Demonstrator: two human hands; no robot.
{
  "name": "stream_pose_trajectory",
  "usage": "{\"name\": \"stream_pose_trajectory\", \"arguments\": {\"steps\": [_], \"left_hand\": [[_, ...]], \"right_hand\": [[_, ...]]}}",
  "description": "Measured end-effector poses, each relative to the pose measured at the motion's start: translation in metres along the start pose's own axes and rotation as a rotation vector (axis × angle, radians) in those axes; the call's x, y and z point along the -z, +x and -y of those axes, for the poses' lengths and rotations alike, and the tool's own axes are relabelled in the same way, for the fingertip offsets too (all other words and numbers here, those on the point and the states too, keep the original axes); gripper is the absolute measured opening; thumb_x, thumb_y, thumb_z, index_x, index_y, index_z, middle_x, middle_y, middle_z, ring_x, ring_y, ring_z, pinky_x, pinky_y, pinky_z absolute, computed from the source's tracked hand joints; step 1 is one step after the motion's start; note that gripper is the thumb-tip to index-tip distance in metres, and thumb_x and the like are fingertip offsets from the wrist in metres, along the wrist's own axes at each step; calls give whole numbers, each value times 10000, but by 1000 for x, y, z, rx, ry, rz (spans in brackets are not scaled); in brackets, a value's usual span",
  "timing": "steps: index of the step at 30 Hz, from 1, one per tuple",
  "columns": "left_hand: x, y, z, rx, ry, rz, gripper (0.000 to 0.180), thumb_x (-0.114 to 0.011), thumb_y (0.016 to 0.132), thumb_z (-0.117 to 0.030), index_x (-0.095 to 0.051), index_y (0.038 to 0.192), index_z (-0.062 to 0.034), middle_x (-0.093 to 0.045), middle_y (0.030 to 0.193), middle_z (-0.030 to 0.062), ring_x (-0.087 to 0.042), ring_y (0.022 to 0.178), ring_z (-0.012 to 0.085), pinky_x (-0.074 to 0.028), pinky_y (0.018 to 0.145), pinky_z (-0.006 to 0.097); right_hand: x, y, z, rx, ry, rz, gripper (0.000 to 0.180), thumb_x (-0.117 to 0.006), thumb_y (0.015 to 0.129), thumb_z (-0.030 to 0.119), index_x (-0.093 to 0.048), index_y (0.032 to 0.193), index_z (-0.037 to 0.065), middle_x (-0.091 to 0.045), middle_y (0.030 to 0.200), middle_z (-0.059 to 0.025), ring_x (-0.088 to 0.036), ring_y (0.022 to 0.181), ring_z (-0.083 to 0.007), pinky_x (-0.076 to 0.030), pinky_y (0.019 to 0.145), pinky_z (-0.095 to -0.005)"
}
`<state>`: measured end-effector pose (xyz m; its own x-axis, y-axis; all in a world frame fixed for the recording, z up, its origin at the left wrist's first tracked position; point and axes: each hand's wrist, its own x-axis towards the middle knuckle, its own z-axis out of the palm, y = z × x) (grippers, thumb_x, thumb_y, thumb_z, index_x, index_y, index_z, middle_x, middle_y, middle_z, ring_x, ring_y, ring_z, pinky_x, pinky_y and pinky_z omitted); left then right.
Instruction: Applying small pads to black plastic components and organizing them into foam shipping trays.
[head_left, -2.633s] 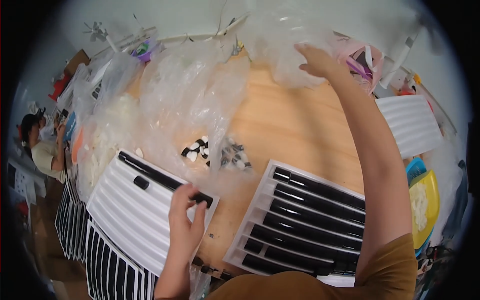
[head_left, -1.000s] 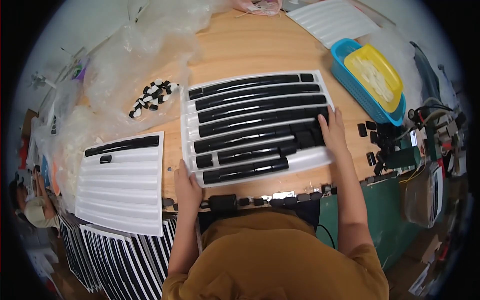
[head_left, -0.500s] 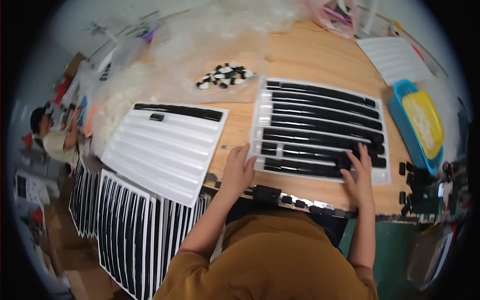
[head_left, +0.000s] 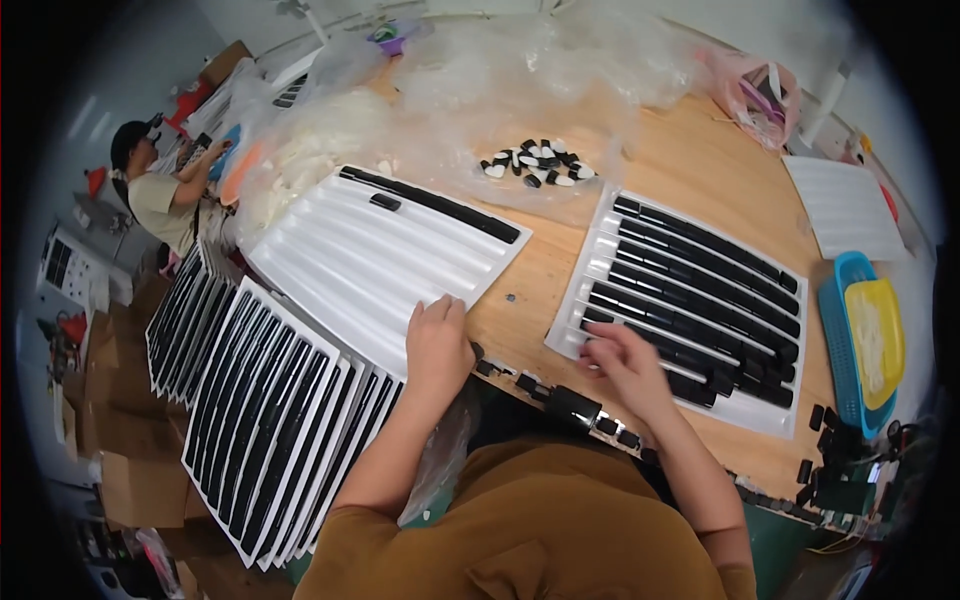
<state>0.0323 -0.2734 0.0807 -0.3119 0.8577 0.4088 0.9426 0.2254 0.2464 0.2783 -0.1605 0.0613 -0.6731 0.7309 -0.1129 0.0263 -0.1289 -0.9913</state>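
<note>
My left hand (head_left: 438, 340) rests on the near edge of a white ribbed tray (head_left: 370, 262) that is mostly bare, with one long black strip and one small black piece at its far side. My right hand (head_left: 625, 368) hovers over the near left corner of a second white tray (head_left: 600, 225) filled with rows of black strips (head_left: 700, 290); it is blurred and seems to hold nothing. A pile of small black and white pieces (head_left: 535, 163) lies on clear plastic beyond the two trays.
Stacks of filled trays (head_left: 270, 410) stand left of the wooden table (head_left: 690, 165). Crumpled clear plastic bags (head_left: 480, 80) cover the far side. A blue bin with a yellow tray (head_left: 868, 340) sits right, a bare white tray (head_left: 845, 205) beyond it. Another person (head_left: 160, 190) works at far left.
My head has turned left. My left hand has shifted from the filled tray's edge to the mostly bare tray. My right hand has moved from the filled tray's right part to its near left corner.
</note>
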Motion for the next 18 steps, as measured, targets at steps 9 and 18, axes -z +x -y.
{"name": "stream_pose_trajectory", "arguments": {"steps": [9,18], "left_hand": [[13,8,-51,65,2,264,208,-581,736,-11,-629,938,10,-648,992,181,-608,939,376,-483,888,463],[82,80,194,304,478,-232,440,-572,902,-293,-578,1201,31,-553,1215,309,-493,1185,450,-383,1029,492]], "right_hand": [[-97,137,-8,-388,679,65,333,-527,982,209,-466,1256,29,-628,1053,-127,-671,844,-235,-580,707,-358],[-79,135,20,-278,474,-151,346,-494,945,64,-436,1283,15,-626,1017,-98,-657,718,-166,-550,503,-274]]}}
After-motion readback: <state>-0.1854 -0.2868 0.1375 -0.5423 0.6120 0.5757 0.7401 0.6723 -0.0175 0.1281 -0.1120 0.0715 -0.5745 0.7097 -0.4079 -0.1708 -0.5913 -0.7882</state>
